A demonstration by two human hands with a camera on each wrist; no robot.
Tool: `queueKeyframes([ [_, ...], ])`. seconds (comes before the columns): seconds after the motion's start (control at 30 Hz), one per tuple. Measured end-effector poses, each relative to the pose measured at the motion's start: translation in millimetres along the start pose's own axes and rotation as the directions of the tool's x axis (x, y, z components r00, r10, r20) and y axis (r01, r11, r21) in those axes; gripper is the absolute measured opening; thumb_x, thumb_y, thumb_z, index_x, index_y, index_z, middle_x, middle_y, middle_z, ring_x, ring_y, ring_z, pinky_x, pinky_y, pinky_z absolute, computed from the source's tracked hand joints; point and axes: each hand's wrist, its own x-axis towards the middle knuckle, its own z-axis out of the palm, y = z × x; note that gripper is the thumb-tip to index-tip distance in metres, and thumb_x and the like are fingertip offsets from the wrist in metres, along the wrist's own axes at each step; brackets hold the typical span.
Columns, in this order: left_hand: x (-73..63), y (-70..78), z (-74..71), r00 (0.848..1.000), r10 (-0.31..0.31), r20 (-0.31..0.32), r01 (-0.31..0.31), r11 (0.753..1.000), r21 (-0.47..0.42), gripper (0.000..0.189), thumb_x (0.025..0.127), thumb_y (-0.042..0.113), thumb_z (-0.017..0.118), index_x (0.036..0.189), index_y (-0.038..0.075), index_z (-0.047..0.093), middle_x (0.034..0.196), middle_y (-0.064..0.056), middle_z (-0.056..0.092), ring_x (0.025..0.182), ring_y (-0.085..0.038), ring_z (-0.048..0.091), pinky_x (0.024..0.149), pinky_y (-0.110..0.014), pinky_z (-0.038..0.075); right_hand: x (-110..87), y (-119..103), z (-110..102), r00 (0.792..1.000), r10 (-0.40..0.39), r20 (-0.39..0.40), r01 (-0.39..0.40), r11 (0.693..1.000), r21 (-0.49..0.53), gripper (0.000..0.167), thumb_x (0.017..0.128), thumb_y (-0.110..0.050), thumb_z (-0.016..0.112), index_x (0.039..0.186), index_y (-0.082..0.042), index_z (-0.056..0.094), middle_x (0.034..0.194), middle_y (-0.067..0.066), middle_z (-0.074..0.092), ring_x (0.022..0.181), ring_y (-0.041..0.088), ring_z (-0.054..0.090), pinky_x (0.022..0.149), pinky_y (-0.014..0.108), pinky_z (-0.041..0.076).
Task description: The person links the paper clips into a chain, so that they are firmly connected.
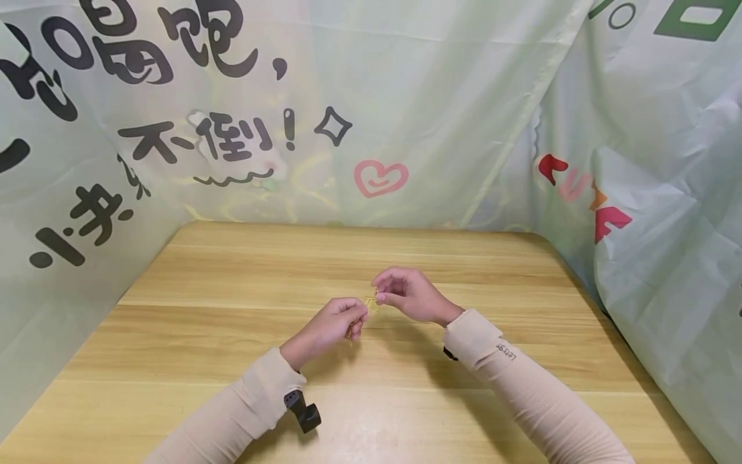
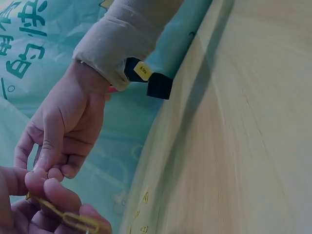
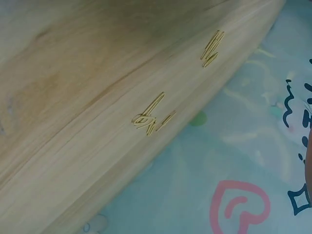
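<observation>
Over the middle of the table, my left hand (image 1: 333,320) and right hand (image 1: 418,296) meet nearly fingertip to fingertip. Thin gold paper clips (image 1: 370,301) show between them, pinched by both hands. Below the left fingers a further gold piece hangs down. In the left wrist view, linked gold paper clips (image 2: 80,222) trail across the curled fingers of the left hand (image 2: 53,200). There the right hand (image 2: 73,117) reaches in from above, thumb and fingertips together at the left fingertips. Only a sliver of a hand (image 3: 309,163) enters the right wrist view.
Several gold wire pieces (image 3: 151,114) lie near the table edge in the right wrist view, with another cluster (image 3: 212,48) beside them. The wooden table (image 1: 174,361) is bounded by printed cloth (image 1: 440,116) behind and at both sides. A black camera (image 1: 303,412) sits on the left wrist.
</observation>
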Motion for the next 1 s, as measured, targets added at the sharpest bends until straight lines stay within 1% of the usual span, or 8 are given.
queueKeyframes([
  [0.1,-0.6,1.5,-0.4,1.000,-0.012,0.016,0.013,0.999,-0.045,0.027,0.104,0.014,0.041,0.086,-0.002,0.053,0.064,0.000,0.045,0.059,-0.013,0.045,0.061,-0.026,0.043,0.4,-0.6,1.1,1.000,-0.025,0.002,0.025,0.999,-0.023,0.018,0.088,0.005,0.066,0.106,0.003,0.064,0.088,0.012,0.064,0.074,0.017,0.064,0.069,0.032,0.055],
  [0.2,-1.5,3.1,-0.4,0.999,-0.015,0.031,0.017,0.996,-0.084,0.025,0.103,0.014,0.041,0.085,0.002,0.052,0.064,0.000,0.042,0.058,-0.012,0.042,0.060,-0.025,0.041,0.7,-0.7,2.0,0.998,-0.055,0.006,0.055,0.998,-0.038,0.017,0.088,0.005,0.067,0.105,0.003,0.064,0.086,0.010,0.064,0.072,0.014,0.062,0.067,0.029,0.054],
  [0.37,-2.5,4.4,-0.1,0.998,-0.015,0.053,0.022,0.991,-0.136,0.026,0.104,0.016,0.039,0.084,0.005,0.051,0.062,0.001,0.040,0.056,-0.012,0.038,0.058,-0.025,0.037,0.4,-1.3,3.0,0.996,-0.083,0.017,0.084,0.995,-0.048,0.018,0.087,0.008,0.067,0.103,0.002,0.066,0.084,0.005,0.064,0.070,0.015,0.061,0.065,0.027,0.053],
  [0.5,-2.6,3.3,-0.4,0.998,-0.016,0.068,0.027,0.985,-0.170,0.027,0.105,0.017,0.038,0.084,0.006,0.050,0.062,0.001,0.039,0.056,-0.012,0.037,0.057,-0.025,0.036,-0.6,-1.2,2.8,0.994,-0.106,0.035,0.109,0.990,-0.092,0.017,0.087,0.008,0.067,0.103,0.003,0.066,0.084,0.005,0.065,0.071,0.018,0.062,0.064,0.027,0.053],
  [0.63,-2.7,1.1,-2.0,0.998,-0.013,0.069,0.026,0.982,-0.186,0.026,0.105,0.017,0.038,0.085,0.005,0.049,0.063,0.001,0.039,0.056,-0.012,0.037,0.057,-0.024,0.036,-1.3,-0.8,1.7,0.993,-0.099,0.059,0.106,0.985,-0.133,0.019,0.088,0.008,0.065,0.107,0.006,0.064,0.083,0.006,0.064,0.072,0.018,0.062,0.065,0.028,0.053],
  [0.77,-3.4,-0.5,-3.6,0.999,-0.004,0.052,0.010,0.992,-0.127,0.026,0.105,0.018,0.039,0.087,0.002,0.050,0.063,0.001,0.040,0.057,-0.013,0.037,0.057,-0.024,0.036,-1.7,-1.3,-1.0,0.996,-0.066,0.061,0.077,0.977,-0.197,0.019,0.091,0.005,0.062,0.110,0.002,0.064,0.084,0.005,0.063,0.074,0.014,0.060,0.069,0.029,0.053],
  [0.9,-4.2,-2.4,-3.1,1.000,0.007,0.024,-0.007,1.000,0.007,0.028,0.105,0.018,0.040,0.092,-0.004,0.052,0.064,0.000,0.044,0.058,-0.013,0.041,0.058,-0.024,0.038,-1.5,-4.2,-4.1,0.998,-0.045,0.035,0.052,0.972,-0.231,0.018,0.093,0.002,0.061,0.111,-0.001,0.064,0.085,0.004,0.062,0.077,0.015,0.058,0.071,0.031,0.052],
  [1.0,-4.7,-4.0,-1.5,1.000,0.015,0.008,-0.015,0.994,0.107,0.029,0.105,0.017,0.042,0.095,-0.007,0.054,0.066,-0.001,0.047,0.058,-0.014,0.044,0.057,-0.024,0.039,-0.4,-7.5,-4.8,0.999,-0.054,0.009,0.054,0.973,-0.223,0.017,0.093,0.002,0.061,0.110,-0.001,0.064,0.084,0.001,0.061,0.077,0.016,0.058,0.071,0.032,0.051],
])
